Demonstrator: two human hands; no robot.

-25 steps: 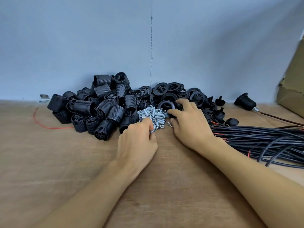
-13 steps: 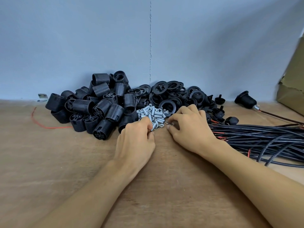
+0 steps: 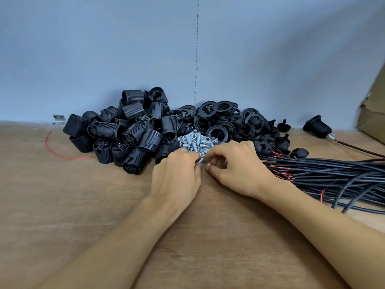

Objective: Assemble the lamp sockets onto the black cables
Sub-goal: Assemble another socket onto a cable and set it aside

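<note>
1. Right hand (image 3: 235,170) has come back off the black rings (image 3: 218,119) to the near edge of the silver tube pile (image 3: 193,142). It now sits just beside the left hand (image 3: 177,176), and both have drawn a touch nearer.
2. Left-hand fingers (image 3: 187,156) are curled tight, pinching one silver threaded tube (image 3: 199,160) that pokes out at the tips.
3. Right-hand fingers (image 3: 220,151) are curled in toward that same tube, the thumb low against the worktop (image 3: 83,205). Something tiny may be between them, but I cannot tell if they grip anything.
4. Nothing is on a cable yet. The socket bodies (image 3: 129,132) are heaped far left, and the black cables (image 3: 333,176) fan out along the right, well apart from the hands. One finished socket (image 3: 317,127) lies far right.
5. Slip risk: the tube is small, smooth and held only at the fingertips. A fumbled hand-off could drop it back into the loose pile.
6. Scatter risk: both hands crowd the pile's near edge, so a nudge could send tubes rolling across the worktop.
7. Snag risk, as I judge it: the bare red and dark wire ends lie close to the right wrist and could get dragged or tangled.
</note>
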